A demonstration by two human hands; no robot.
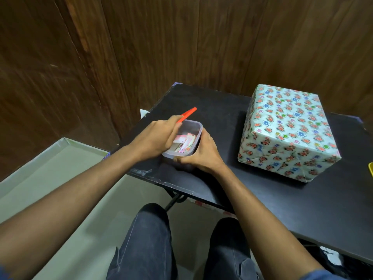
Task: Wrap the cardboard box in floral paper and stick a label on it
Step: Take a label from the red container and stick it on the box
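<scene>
The box (288, 128), fully covered in white floral paper, stands on the black table (222, 110) at the right. A small clear plastic tub (194, 128) of pink labels (184, 143) sits near the table's left front corner. My left hand (159, 138) holds a red pen (187, 114) and reaches into the tub, its fingers hidden inside. My right hand (201, 153) grips the tub's near right side.
A yellow object (370, 168) peeks in at the right edge. Dark wooden panels stand behind the table. Pale floor (60, 164) lies to the left, and my knees (151, 229) are below the table's front edge.
</scene>
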